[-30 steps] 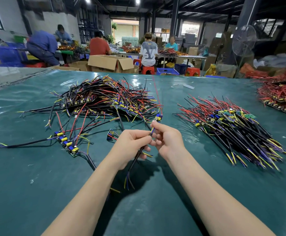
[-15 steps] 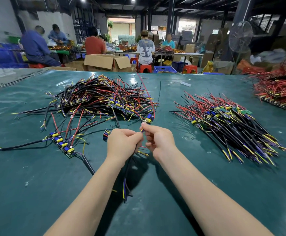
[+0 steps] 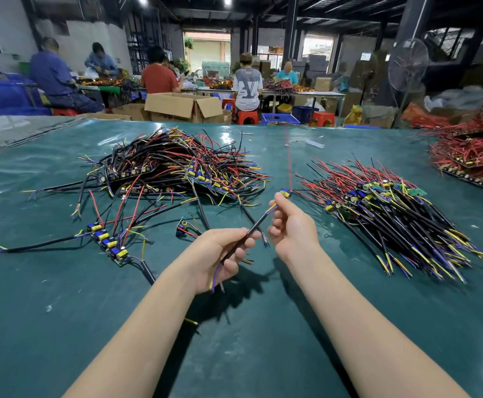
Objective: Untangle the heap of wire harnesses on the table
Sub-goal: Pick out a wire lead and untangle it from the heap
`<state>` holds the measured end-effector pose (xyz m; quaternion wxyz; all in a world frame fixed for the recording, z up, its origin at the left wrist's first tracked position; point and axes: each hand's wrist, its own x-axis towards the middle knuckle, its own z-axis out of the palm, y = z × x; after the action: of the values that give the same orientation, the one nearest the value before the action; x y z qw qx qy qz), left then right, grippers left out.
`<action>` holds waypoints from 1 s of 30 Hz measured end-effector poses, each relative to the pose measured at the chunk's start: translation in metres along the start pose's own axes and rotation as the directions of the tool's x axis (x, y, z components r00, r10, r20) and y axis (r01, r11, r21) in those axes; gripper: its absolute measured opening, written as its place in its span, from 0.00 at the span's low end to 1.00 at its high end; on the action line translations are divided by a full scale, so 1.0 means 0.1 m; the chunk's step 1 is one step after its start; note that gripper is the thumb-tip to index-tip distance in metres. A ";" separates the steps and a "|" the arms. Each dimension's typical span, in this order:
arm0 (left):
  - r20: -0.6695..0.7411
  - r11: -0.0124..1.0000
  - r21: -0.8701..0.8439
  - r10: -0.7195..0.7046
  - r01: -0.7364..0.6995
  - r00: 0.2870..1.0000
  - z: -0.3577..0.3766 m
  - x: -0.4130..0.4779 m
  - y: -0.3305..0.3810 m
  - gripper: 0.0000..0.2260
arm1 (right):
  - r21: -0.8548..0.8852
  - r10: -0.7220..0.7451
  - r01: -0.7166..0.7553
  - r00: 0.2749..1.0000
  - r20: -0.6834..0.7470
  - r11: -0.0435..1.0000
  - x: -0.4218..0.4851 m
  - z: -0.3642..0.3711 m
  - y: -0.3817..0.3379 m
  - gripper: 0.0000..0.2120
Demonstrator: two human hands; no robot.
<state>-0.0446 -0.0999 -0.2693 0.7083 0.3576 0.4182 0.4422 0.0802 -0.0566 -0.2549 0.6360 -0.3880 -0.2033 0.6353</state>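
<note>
One wire harness point(image 3: 256, 226), a black cable with a small blue-and-yellow board at its far end, is held between both hands above the green table point(image 3: 62, 311). My left hand point(image 3: 220, 258) grips its lower black part, with blue and yellow wire tips sticking out below the palm. My right hand point(image 3: 290, 228) pinches the upper end just under the small board, from which a thin red wire runs away across the table. The tangled heap of harnesses point(image 3: 174, 168) lies behind my left hand. A sorted, aligned pile point(image 3: 392, 214) lies to the right.
A strip of several joined boards with loose wires point(image 3: 108, 242) lies left of my left hand, and a single small board point(image 3: 183, 226) sits just beyond it. A red-wire pile point(image 3: 470, 156) occupies the far right. Cardboard boxes point(image 3: 183, 106) and seated workers are beyond the table.
Both hands have drawn apart slightly, the right one rising and moving right with the board end. The held harness is now stretched straight between them, clear of the heap.
</note>
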 end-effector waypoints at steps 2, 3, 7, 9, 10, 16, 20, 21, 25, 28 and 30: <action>0.045 0.999 -0.006 -0.033 0.034 0.998 -0.01 -0.02 0.01 0.16 | 0.021 -0.016 0.016 1.000 -0.012 1.000 0.04 -0.05 -0.07 0.12; 0.072 0.999 -0.008 -0.040 0.040 0.997 -0.01 -0.03 0.01 0.14 | 0.006 -0.031 0.031 0.999 -0.015 0.999 0.05 -0.07 -0.09 0.12; 0.137 0.998 0.056 -0.030 0.023 0.990 0.03 -0.05 0.00 0.12 | -0.028 -0.085 0.085 0.996 0.013 0.996 0.08 -0.08 -0.11 0.13; 0.118 0.996 0.080 -0.036 0.027 0.992 0.03 -0.05 -0.02 0.11 | -0.021 -0.110 0.111 0.993 0.031 0.994 0.07 -0.08 -0.11 0.13; 0.090 0.992 0.128 -0.025 0.013 0.996 0.03 -0.04 -0.03 0.11 | -0.018 -0.122 0.123 0.992 0.034 0.992 0.07 -0.08 -0.11 0.13; 0.003 0.626 0.747 0.332 -0.223 0.943 0.03 0.00 -0.12 0.09 | 0.002 -0.174 0.175 0.983 -0.061 0.985 0.13 -0.17 -0.13 0.15; 0.120 0.184 0.956 0.473 -0.231 0.873 -0.02 -0.01 -0.13 0.11 | -0.018 -0.180 0.179 0.978 -0.108 0.984 0.17 -0.25 -0.13 0.15; 0.150 0.082 0.973 0.491 -0.217 0.858 -0.02 -0.01 -0.12 0.12 | -0.022 -0.191 0.190 0.976 -0.104 0.982 0.18 -0.26 -0.14 0.15; 0.200 0.109 0.953 0.473 -0.283 0.858 0.03 -0.01 -0.11 0.15 | 0.002 -0.189 0.191 0.976 -0.110 0.982 0.22 -0.25 -0.21 0.14; 0.155 0.275 0.910 0.469 -0.311 0.870 0.06 -0.02 -0.14 0.17 | 0.085 -0.116 0.130 0.981 -0.157 0.988 0.25 -0.29 -0.21 0.14; 0.098 0.362 0.883 0.481 -0.299 0.871 0.07 -0.03 -0.13 0.17 | 0.124 -0.095 0.115 0.982 -0.161 0.986 0.26 -0.31 -0.21 0.14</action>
<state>-0.0344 -0.1086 -0.2774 0.2555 0.7166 0.5474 0.3487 0.1197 -0.0366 -0.2645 0.7069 -0.3818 -0.1308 0.5808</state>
